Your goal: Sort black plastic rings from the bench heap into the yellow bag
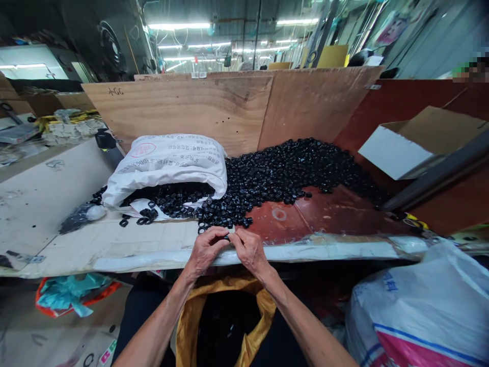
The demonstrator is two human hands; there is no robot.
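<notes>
A white woven sack with dark printing and a red oval stamp [168, 158] lies on its side on the bench [280, 216], its open mouth toward the person. In front of this sack and toward its right, the left hand [208, 250] and right hand [249, 250] meet at the bench's front edge. The fingers of both are clamped on a small black piece [226, 237], held between the fingertips and mostly hidden by them.

Short, glossy black plastic rings [282, 171] spill from the sack's mouth and spread in a deep heap to its right; the nearest lie just beyond the fingers. Behind the sack, an upright tan plywood board [183, 104] closes off the back. At its left front corner lies a clear plastic bag with dark contents [78, 218].

Far to the sack's right, an open cardboard box with a white side [397, 150] sits above a slanting dark metal bar [439, 168], which crosses in front of the heap's far end. Lower than the sack, a golden-yellow fabric bag [187, 321] gapes beneath the forearms, its inside dark. A bulging white bag with blue and pink print [420, 306] stands to the right, and an orange-rimmed basin of turquoise plastic [74, 295] to the left.
</notes>
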